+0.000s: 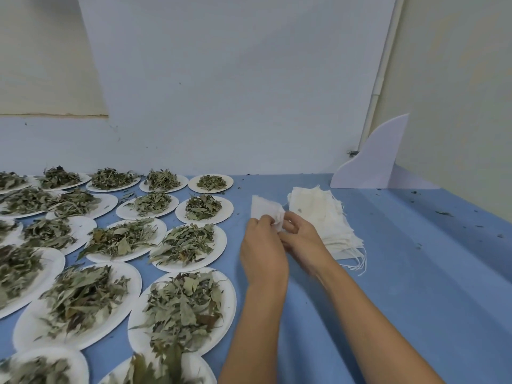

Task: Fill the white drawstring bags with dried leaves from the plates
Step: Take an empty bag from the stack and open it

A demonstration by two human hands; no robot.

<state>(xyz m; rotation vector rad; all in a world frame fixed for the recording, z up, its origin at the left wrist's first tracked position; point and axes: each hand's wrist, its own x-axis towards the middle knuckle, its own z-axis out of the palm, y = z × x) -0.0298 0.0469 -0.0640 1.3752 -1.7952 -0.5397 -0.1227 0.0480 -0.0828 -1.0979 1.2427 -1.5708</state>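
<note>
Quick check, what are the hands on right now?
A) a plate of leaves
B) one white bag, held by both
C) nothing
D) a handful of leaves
B: the left hand and right hand both pinch one white bag, just left of the stack of bags.

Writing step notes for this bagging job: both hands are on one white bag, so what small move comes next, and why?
Probably spread the white bag open at its mouth. The left hand and right hand pinch its near edge; it looks flat and empty, beside the stack of bags. No leaves are in hand, so opening likely precedes scooping from the nearest plate.
</note>
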